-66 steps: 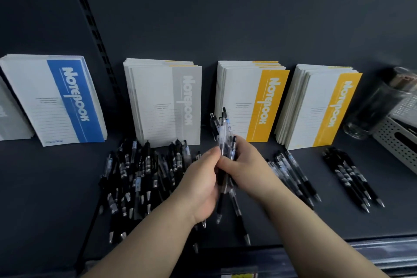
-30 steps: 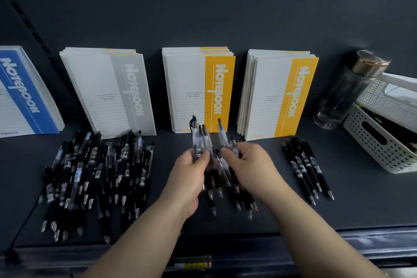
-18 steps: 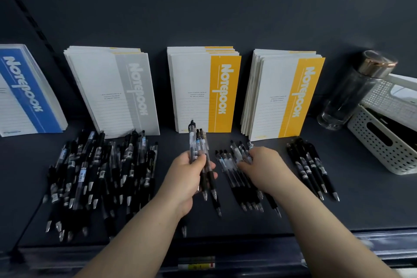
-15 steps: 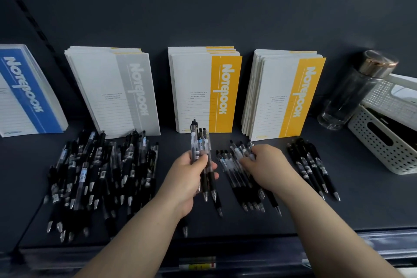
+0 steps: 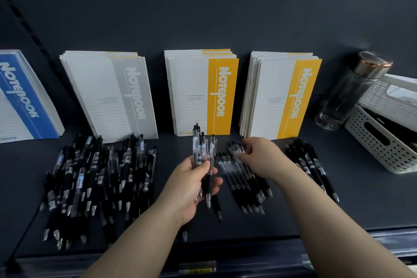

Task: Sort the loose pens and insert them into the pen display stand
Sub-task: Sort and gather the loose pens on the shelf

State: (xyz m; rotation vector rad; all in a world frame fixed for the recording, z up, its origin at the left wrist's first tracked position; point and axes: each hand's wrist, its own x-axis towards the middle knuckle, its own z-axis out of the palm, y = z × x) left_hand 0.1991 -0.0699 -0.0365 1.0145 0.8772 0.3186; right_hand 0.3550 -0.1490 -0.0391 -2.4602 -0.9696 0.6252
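1. The pens are slim click pens with clear plastic barrels, black rubber grips and silvery metal tips.
2. The left hand (image 5: 191, 185) has its fingers and thumb wrapped round a small bunch of pens (image 5: 202, 151). It holds them upright, clickers up and tips poking out below the palm, above the matte dark shelf (image 5: 361, 198).
3. The right hand (image 5: 259, 156) is palm down with bent fingers. Its fingertips touch the clicker ends of a neat row of pens (image 5: 239, 180) lying side by side on the shelf, just right of the held bunch. Whether it pinches one I cannot tell.
4. A big jumbled pile of pens (image 5: 97, 178) lies well left of the left hand, and a small group of black pens (image 5: 311, 165) lies just right of the right forearm.
5. Flat paper notebooks lean against the back wall in stacks: blue notebooks (image 5: 20, 97), grey notebooks (image 5: 112, 97) and two yellow stacks (image 5: 203, 95).
6. At the far right a clear glass bottle (image 5: 345, 97) with a coppery metal cap leans on a white perforated plastic basket (image 5: 381, 142).
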